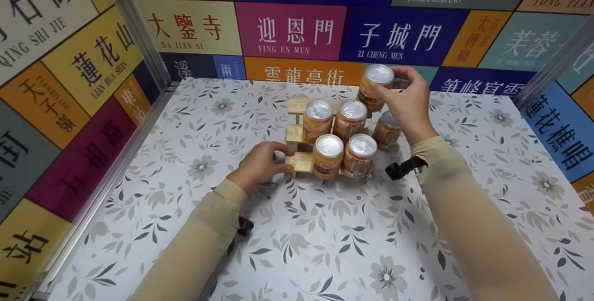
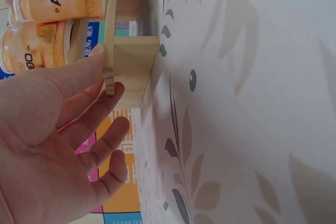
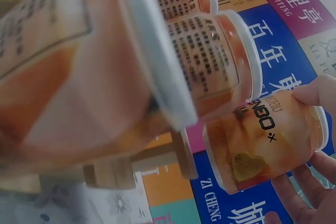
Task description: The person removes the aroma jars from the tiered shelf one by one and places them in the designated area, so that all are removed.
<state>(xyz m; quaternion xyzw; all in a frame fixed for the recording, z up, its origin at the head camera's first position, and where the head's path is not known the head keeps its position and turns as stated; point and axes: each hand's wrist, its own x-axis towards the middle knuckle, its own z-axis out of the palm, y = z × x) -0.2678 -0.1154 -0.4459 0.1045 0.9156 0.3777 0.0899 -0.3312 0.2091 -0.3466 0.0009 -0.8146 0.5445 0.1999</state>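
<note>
A three-step wooden stand (image 1: pixel 299 162) holds several orange cans with silver lids. Two are on the front step, among them a can (image 1: pixel 327 157); two more, including a can (image 1: pixel 318 120), stand a step higher. My left hand (image 1: pixel 262 164) pinches the left end of the front step, thumb above and a finger below in the left wrist view. With my right hand (image 1: pixel 410 99) I grip another can (image 1: pixel 373 88) by its upper part, at the right end of the top step. Whether its base touches that step cannot be told.
One more can (image 1: pixel 387 131) stands at the right of the stand, below my right hand; its support is partly hidden. Floral cloth covers the table (image 1: pixel 297 245). Colourful sign-printed panels (image 1: pixel 292 32) rise behind and at both sides.
</note>
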